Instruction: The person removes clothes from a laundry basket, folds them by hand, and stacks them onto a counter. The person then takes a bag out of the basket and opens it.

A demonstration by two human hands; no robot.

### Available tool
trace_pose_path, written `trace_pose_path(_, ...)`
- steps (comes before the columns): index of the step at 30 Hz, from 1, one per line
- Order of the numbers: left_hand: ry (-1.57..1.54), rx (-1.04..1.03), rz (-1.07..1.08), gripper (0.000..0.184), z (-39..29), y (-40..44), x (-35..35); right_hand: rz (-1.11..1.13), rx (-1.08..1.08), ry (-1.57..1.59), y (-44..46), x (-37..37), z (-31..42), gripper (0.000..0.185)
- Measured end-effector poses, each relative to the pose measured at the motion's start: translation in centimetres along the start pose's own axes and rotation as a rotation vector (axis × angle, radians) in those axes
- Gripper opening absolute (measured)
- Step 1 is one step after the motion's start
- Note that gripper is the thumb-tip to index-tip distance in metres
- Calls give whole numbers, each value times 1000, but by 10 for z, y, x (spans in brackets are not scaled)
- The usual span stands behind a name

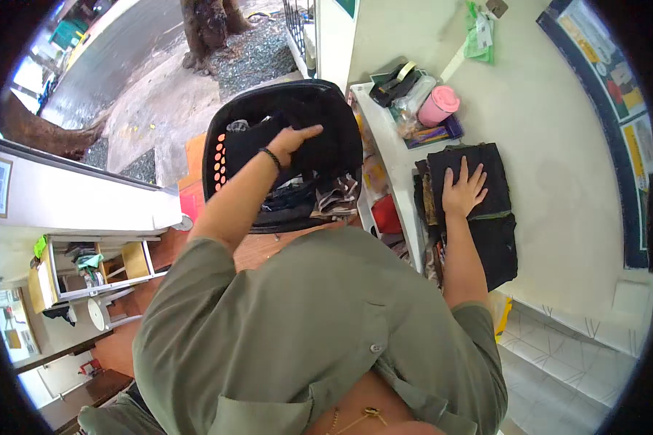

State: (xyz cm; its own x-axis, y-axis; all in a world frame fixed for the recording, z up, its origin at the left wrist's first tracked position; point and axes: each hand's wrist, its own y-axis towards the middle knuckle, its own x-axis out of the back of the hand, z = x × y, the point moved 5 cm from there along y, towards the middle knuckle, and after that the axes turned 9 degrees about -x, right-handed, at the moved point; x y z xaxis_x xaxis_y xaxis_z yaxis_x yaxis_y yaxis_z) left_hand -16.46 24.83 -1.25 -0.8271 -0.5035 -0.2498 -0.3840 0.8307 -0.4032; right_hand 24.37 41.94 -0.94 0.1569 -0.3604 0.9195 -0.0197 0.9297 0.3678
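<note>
My left hand (pixel 292 142) reaches into a black bin (pixel 228 110) and touches the black cloth (pixel 250 148) inside it. One digit stretches out to the right; the other fingers are partly hidden, and I see nothing gripped. More folded clothes, a brown patterned one (pixel 337 194) among them, lie at the bin's near side. With fingers spread, my right hand (pixel 463 190) lies flat on a stack of folded black garments (pixel 495 250). That stack sits to the right, on the near part of a white shelf unit (pixel 412 235).
A pink tumbler (pixel 438 106), a tape roll (pixel 406 71) and small packets stand on the shelf top. A red item (pixel 387 214) is on a lower shelf. Tiled steps (pixel 551 362) lie lower right. A tree trunk (pixel 207 32) stands outside, and a white stool (pixel 99 314) is at left.
</note>
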Motion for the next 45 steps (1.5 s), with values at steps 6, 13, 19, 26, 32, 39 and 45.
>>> trace_pose_path(6,3,-17,86,39,-96,-51,-19,168,-113,127,5,8,5,67)
trace_pose_path(13,-67,-93,471,44,-117,-137,-133,953,-399,1754,-96,101,87,65)
trace_pose_path(19,127,-220,919,50,-78,-141,-264,458,-891,1780,-102,175,-13,73)
trace_pose_path(26,479,-662,1039,65,-35,-115,-390,17,-967,1448,-98,214,-153,51)
trace_pose_path(32,1617,-1341,821,83,69,-27,-358,31,-1010,1029,-175,58,-270,73)
trace_pose_path(39,1499,-1327,867,73,74,-23,-343,-411,-590,90,-96,167,-161,73)
trace_pose_path(45,1112,-1052,922,57,55,-71,-252,55,-346,-205,-73,71,-131,67)
